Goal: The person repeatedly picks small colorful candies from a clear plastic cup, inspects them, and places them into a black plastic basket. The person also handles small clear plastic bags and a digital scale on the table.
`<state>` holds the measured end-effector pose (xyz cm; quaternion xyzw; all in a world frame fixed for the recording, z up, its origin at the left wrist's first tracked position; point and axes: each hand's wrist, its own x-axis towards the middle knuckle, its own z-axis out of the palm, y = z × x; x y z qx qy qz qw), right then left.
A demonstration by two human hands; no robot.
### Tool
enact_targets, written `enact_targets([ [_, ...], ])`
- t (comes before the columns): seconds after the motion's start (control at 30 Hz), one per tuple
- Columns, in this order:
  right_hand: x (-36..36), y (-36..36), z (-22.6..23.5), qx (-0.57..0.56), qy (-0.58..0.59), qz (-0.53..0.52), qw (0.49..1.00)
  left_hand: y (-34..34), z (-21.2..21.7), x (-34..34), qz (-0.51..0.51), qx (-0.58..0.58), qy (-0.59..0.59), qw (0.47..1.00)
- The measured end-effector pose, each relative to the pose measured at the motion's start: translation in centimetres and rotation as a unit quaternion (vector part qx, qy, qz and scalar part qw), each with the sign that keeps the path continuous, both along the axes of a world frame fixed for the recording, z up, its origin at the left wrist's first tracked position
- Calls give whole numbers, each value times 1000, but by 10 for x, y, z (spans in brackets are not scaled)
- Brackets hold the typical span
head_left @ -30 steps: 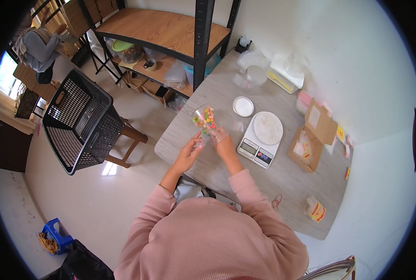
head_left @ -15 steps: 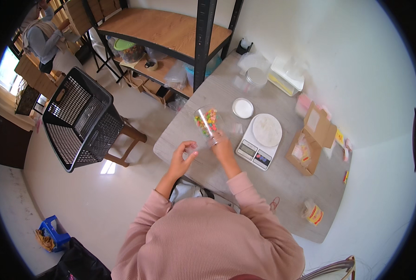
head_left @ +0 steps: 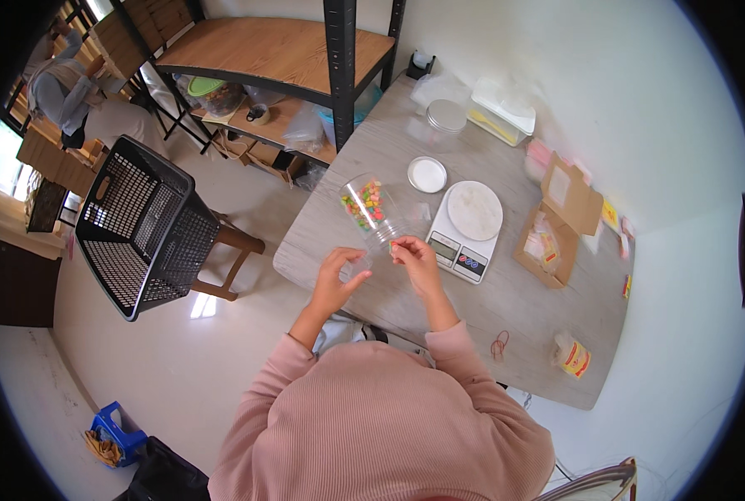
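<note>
Item: clear plastic bag of coloured candies (head_left: 370,209), held above the near edge of the grey tabletop (head_left: 514,309), beside the white kitchen scale (head_left: 466,230).
Change: half a second ago the left hand (head_left: 337,280) hung lower, off the bag; it has risen to the bag's mouth, so both hands now work that opening.
Right hand (head_left: 416,260): fingers pinched on the bag's lower end.
Left hand: fingers curled, loosely closed at the mouth, grip unclear.
Nearby: round white lid (head_left: 427,174), open cardboard box (head_left: 556,221).

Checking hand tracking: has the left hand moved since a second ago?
Yes. The left hand has let go of the clear bag and dropped back toward the table edge, away from the scale.
</note>
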<state>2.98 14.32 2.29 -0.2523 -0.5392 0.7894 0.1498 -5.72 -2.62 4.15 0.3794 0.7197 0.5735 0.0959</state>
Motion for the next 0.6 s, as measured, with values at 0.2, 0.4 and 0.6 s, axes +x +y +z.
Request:
enact_targets([
  [0.2, 7, -9, 36, -24, 74, 21, 997, 23, 15, 9, -22, -13, 55, 998],
  [0.4, 8, -14, 47, 32, 113, -2, 993, 35, 22, 11, -25, 13, 32, 999],
  [0.6, 7, -8, 47, 60, 130, -18, 990, 41, 26, 10, -36, 27, 11, 999],
])
